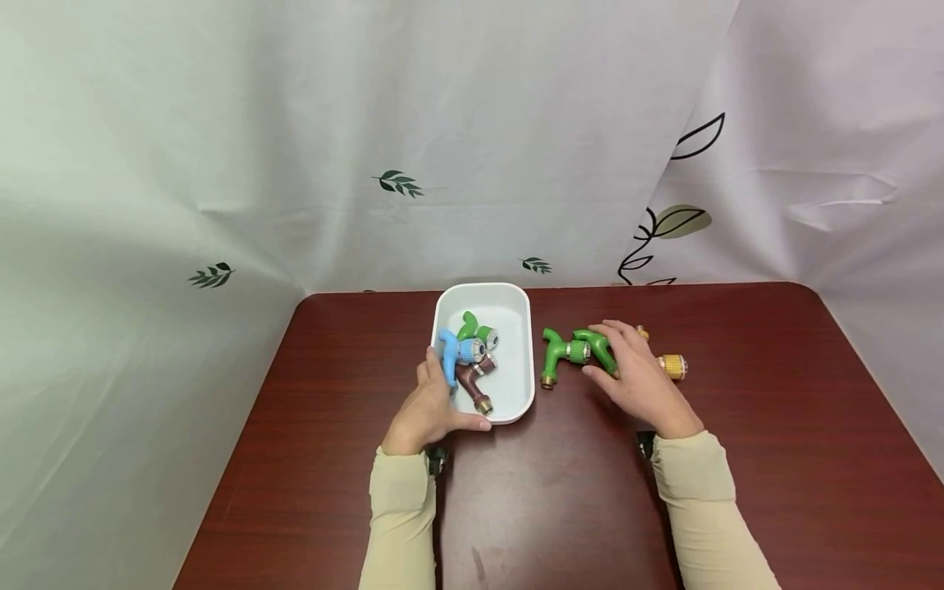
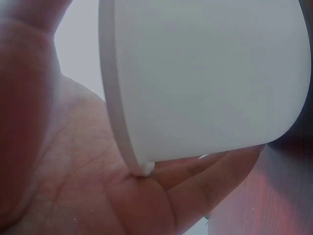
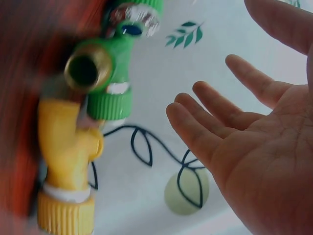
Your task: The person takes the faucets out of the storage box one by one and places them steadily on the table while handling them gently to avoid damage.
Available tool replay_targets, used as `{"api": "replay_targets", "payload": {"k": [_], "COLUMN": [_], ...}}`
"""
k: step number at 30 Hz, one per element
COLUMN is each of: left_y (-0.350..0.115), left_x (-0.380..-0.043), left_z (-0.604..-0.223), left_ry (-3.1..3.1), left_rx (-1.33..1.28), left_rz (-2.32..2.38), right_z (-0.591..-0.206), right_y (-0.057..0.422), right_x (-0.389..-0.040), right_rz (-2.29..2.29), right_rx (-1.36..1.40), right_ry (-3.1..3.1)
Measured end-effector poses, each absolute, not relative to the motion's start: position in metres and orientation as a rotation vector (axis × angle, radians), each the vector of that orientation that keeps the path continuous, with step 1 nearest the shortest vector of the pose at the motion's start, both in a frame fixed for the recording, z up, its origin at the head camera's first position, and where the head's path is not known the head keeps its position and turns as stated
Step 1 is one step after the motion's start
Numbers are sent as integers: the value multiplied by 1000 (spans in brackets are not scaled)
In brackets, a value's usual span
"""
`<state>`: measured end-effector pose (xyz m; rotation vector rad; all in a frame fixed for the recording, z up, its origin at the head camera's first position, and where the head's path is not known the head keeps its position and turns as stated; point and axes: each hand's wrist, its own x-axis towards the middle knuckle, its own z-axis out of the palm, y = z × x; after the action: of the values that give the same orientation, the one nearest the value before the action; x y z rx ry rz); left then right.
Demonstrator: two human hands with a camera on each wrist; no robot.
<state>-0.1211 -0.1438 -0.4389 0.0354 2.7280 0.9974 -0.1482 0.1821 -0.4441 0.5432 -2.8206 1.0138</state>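
My left hand (image 1: 426, 410) holds the front left corner of a white plastic tray (image 1: 514, 360), thumb at its front rim and fingers along the left outer wall. Inside lie a blue tap (image 1: 450, 352), a green tap (image 1: 468, 328) and a brown tap (image 1: 468, 380). Over the taps on the table hovers my right hand (image 1: 640, 381), fingers spread and palm empty in the right wrist view. Nearest it is a green tap (image 1: 599, 347), with another green tap (image 1: 556, 352) to its left. A yellow tap (image 1: 673, 366) is partly hidden behind the hand.
The dark red wooden table (image 1: 560, 508) carries everything. Behind it hangs a pale curtain (image 1: 472, 147) with leaf prints, close to the table's back edge.
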Motion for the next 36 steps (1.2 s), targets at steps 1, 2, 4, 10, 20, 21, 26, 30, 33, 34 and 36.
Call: {"api": "replay_targets", "payload": {"k": [1, 2, 4, 10, 20, 21, 26, 30, 33, 34, 36], "left_y": [-144, -144, -144, -144, -144, -144, -144, -143, -143, -143, -143], "left_x": [-121, -121, -121, -121, -120, -120, -120, -120, -120, -120, -120], "left_z": [-439, -439, -439, -439, -438, -438, -439, -440, -439, -439, -438], "left_ry": [2728, 2728, 2730, 2735, 2747, 2749, 2759, 2765, 2767, 2767, 2765], "left_rx": [36, 37, 40, 36, 66, 72, 100, 110, 110, 109, 103], "left_rz": [993, 990, 985, 985, 986, 986, 977, 962, 953, 952, 952], "right_z": [-444, -443, -442, -439, -439, -439, -436, -435, -435, -436, -437], "right_y": [179, 176, 170, 151, 120, 117, 101, 88, 80, 77, 72], "right_x": [-149, -149, -149, -150, -147, -147, -147, -147, -147, -148, -148], "right_rz": [1009, 1003, 997, 1024, 1032, 1032, 1049, 1045, 1040, 1041, 1046], "right_rx": [554, 567, 589, 645, 644, 635, 591, 600, 624, 636, 654], "right_ry": [-2819, -2814, -2810, -2790, -2753, -2751, -2759, -2756, -2742, -2736, -2726]}}
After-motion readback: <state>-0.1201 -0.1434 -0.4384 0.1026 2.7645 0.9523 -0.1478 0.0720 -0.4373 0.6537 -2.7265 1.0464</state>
